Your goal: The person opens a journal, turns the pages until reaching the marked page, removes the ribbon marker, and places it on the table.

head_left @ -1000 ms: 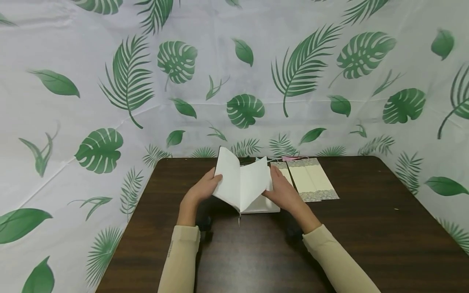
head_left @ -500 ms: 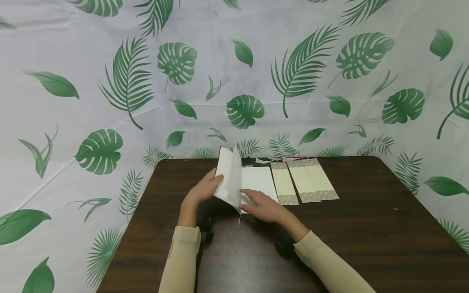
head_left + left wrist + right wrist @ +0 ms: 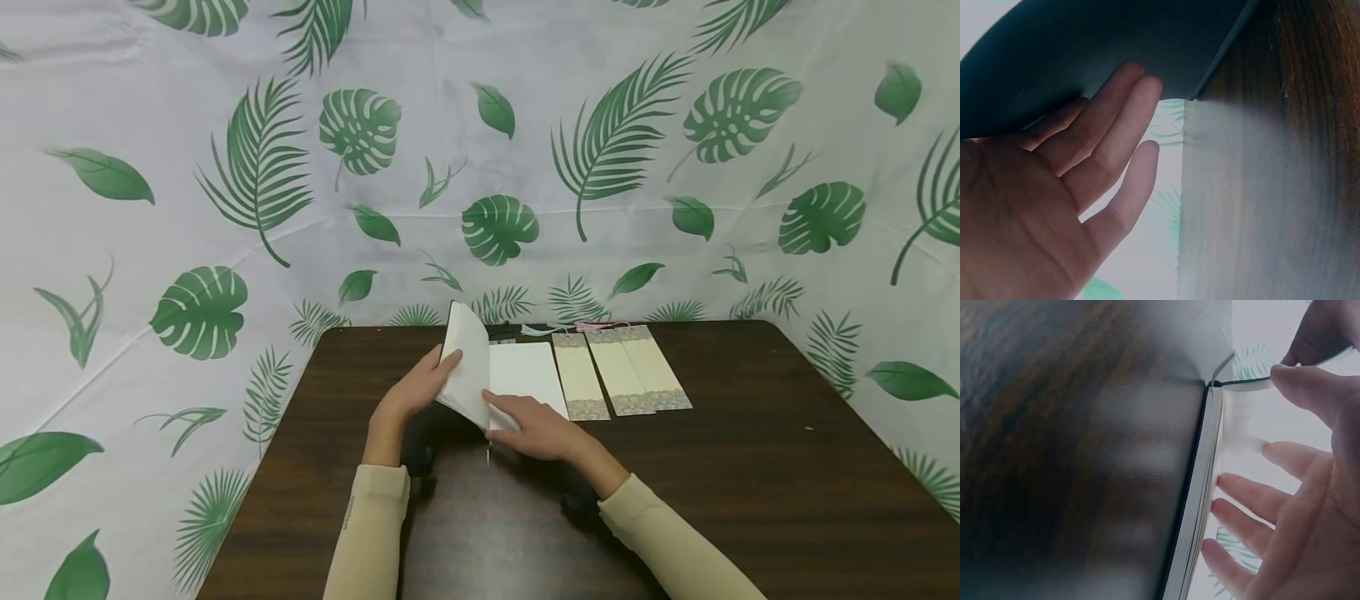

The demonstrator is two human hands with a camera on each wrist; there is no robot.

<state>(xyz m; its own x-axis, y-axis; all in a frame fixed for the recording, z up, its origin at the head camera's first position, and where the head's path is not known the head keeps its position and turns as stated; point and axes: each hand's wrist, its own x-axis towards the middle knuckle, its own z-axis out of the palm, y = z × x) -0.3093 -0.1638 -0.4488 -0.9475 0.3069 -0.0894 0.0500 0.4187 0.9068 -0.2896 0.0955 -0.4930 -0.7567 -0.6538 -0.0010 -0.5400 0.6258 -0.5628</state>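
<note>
An open notebook (image 3: 525, 373) with blank-looking white pages and a dark cover (image 3: 1166, 44) lies near the middle of the table. Its left half (image 3: 467, 358) is tilted up off the tabletop. My left hand (image 3: 412, 390) holds that half, thumb on the page and the other fingers behind the cover. My right hand (image 3: 540, 429) lies over the lower part of the right page, near the fold. In the right wrist view its fingertips (image 3: 1229, 482) touch the paper, fingers spread and fairly straight. A thin ribbon (image 3: 488, 454) hangs from the bottom of the spine.
Right of the notebook lie cream bookmarks (image 3: 581, 375) with patterned ends, two of them overlapping (image 3: 637, 367). Pale blue (image 3: 543, 330) and pink tassels (image 3: 594, 327) lie at their top ends. Behind the dark wooden table (image 3: 750, 467) hangs a leaf-print cloth (image 3: 420, 275).
My right hand has moved left from the page's right edge to near the fold. The page it lifted has turned over onto the left half. My left hand keeps its grip.
</note>
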